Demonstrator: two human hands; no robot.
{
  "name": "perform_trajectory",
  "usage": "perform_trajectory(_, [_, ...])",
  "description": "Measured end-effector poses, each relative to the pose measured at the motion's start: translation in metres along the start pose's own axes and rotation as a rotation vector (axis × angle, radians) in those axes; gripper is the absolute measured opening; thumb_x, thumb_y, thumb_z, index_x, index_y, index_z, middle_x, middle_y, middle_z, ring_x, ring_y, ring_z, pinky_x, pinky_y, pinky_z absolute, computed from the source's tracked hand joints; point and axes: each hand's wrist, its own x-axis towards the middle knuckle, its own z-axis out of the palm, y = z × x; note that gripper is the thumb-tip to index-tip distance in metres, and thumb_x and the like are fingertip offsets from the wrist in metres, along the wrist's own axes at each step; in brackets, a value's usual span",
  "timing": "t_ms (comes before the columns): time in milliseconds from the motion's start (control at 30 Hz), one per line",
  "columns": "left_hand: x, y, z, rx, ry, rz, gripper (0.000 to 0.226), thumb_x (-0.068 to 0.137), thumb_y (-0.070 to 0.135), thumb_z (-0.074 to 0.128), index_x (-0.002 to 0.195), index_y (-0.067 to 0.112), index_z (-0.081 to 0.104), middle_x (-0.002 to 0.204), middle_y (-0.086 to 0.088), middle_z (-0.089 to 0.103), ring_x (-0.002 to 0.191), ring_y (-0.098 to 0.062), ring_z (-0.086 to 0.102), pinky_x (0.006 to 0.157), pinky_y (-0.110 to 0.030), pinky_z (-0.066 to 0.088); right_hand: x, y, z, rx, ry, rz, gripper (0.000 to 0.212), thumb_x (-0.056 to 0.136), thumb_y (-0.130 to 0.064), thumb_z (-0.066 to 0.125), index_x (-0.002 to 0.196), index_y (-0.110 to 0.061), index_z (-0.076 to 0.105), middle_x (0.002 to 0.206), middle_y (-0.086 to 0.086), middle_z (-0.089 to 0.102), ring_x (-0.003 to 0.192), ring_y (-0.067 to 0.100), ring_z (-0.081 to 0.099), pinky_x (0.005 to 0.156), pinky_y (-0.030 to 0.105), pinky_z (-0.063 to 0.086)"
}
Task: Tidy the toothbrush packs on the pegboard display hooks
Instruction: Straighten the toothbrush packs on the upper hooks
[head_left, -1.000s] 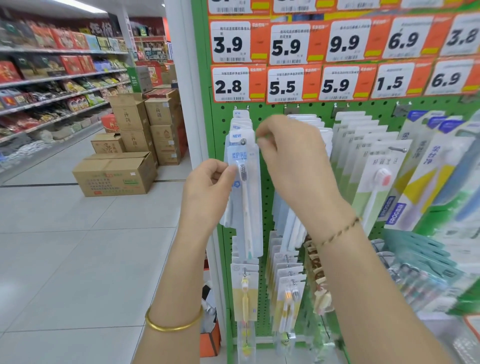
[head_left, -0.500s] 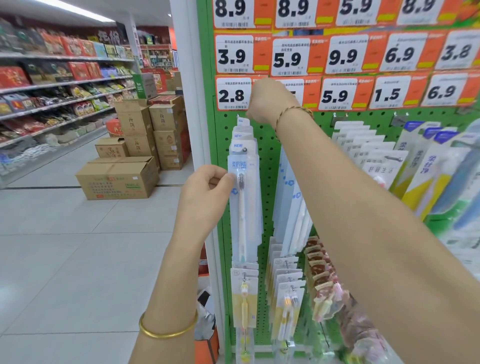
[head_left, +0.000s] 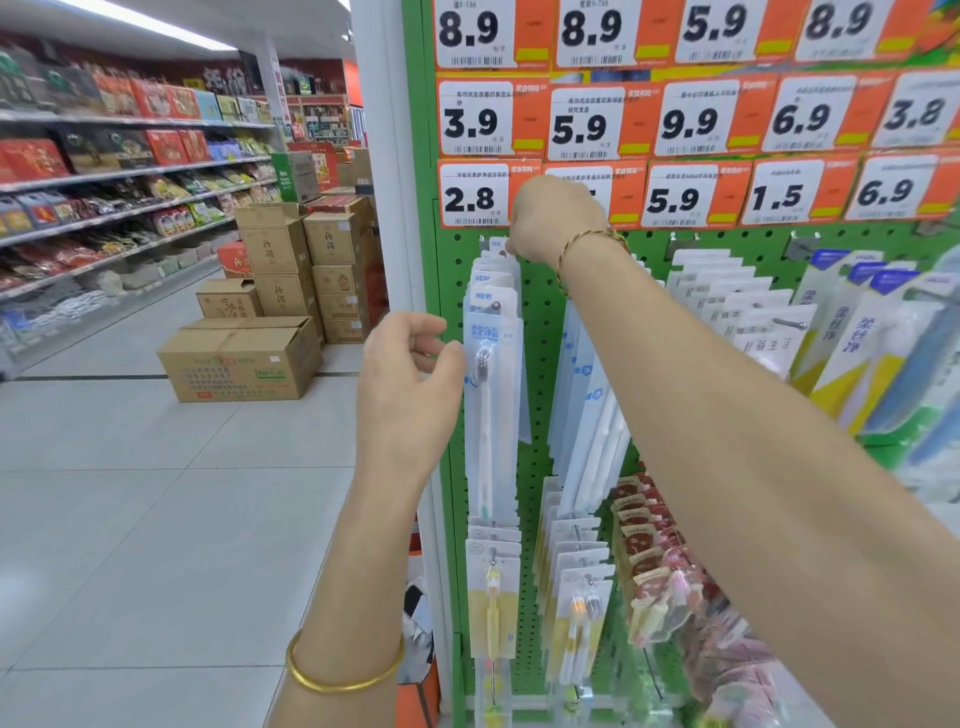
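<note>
Grip of right hand (head_left: 556, 221): fingers curled downward, back of the hand to the camera, fingertips meeting the rear of the toothbrush packs (head_left: 493, 273) just under the lower right corner of the 2.8 price tag (head_left: 470, 200). Whether they pinch a card top or the hook itself is hidden by the hand. Grip of left hand (head_left: 410, 374): loose, fingers half curled and enclosing nothing, thumb tip against the left edge of the front pack (head_left: 491, 415), well below the tag. Packs hang in one overlapping row on a single hook (head_left: 496, 305), whose tip shows through the front card's hang hole, straight below the tag on the green pegboard (head_left: 540, 322).

Step in hand, judged: squaring this row. Done well, the right hand slides the rear cards along the hook's line, never sideways, so that no hang hole tears or slips off. The left thumb steadies the front card against swing and turns its face outward. Release should be gentle, letting the cards settle plumb.

Orientation: the front pack's long axis is vertical. Brush head is up, nearer the tag; handle points straight down. Printed face looks out from the pegboard toward the camera, with little visible twist. Cards behind step upward and back toward the tag.
</note>
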Motion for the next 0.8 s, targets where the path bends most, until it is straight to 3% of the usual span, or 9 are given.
perform_trajectory(100, [-0.003,0.001,0.000,-0.025,0.048,0.047,0.020,0.087,0.010,0.058,0.099,0.025,0.053,0.097,-0.001,0.056,0.071,0.003,0.048,0.067,-0.007,0.040,-0.009,0.003,-0.008,-0.032,0.027,0.005,0.032,0.088,-0.008,0.049,0.062,-0.015,0.031,0.066,0.002,0.034,0.089,0.027,0.041,0.083,0.038,0.044])
perform_trajectory(200, [-0.009,0.004,0.002,-0.083,0.074,0.085,0.022,0.087,0.007,0.058,0.101,0.022,0.053,0.092,0.001,0.053,0.070,0.005,0.047,0.067,-0.009,0.040,-0.020,0.004,-0.012,-0.060,0.070,0.001,0.030,0.087,-0.006,0.047,0.063,-0.015,0.030,0.068,0.003,0.035,0.102,0.029,0.050,0.077,0.035,0.039])
perform_trajectory(300, [-0.017,0.007,0.005,-0.141,0.086,0.100,0.023,0.087,0.004,0.057,0.103,0.020,0.052,0.086,0.006,0.050,0.070,0.004,0.046,0.066,-0.010,0.040,-0.033,0.006,-0.016,-0.061,0.117,-0.008,0.031,0.087,-0.008,0.049,0.063,-0.015,0.030,0.078,0.005,0.044,0.111,0.030,0.050,0.073,0.033,0.037])
perform_trajectory(434, [-0.027,0.011,0.009,-0.193,0.087,0.129,0.026,0.087,0.000,0.056,0.099,0.023,0.051,0.082,0.007,0.049,0.070,0.004,0.047,0.065,-0.011,0.040,-0.053,0.011,-0.021,-0.081,0.207,-0.040,0.017,0.088,-0.011,0.051,0.076,-0.012,0.041,0.107,0.011,0.057,0.116,0.031,0.045,0.074,0.032,0.033])
perform_trajectory(567, [-0.038,0.014,0.016,-0.221,0.062,0.121,0.026,0.088,-0.001,0.056,0.097,0.023,0.051,0.082,0.007,0.049,0.069,0.005,0.047,0.064,-0.011,0.040,-0.077,0.019,-0.027,-0.066,0.268,-0.073,0.038,0.089,-0.017,0.052,0.059,-0.014,0.028,0.084,0.005,0.043,0.113,0.029,0.044,0.075,0.032,0.031])
perform_trajectory(667, [-0.047,0.017,0.024,-0.226,0.058,0.100,0.022,0.088,-0.001,0.054,0.101,0.017,0.052,0.082,0.007,0.049,0.069,0.005,0.048,0.062,-0.010,0.040,-0.094,0.028,-0.032,-0.027,0.309,-0.114,0.024,0.089,-0.020,0.051,0.069,-0.010,0.046,0.091,0.007,0.046,0.110,0.028,0.044,0.074,0.032,0.031])
perform_trajectory(801, [-0.063,0.023,0.034,-0.241,0.057,0.096,0.020,0.090,0.000,0.053,0.101,0.017,0.053,0.084,0.008,0.050,0.072,0.005,0.049,0.062,-0.008,0.041,-0.117,0.051,-0.030,0.038,0.334,-0.155,0.031,0.086,-0.019,0.049,0.058,-0.013,0.037,0.071,0.002,0.038,0.090,0.029,0.040,0.084,0.036,0.038])
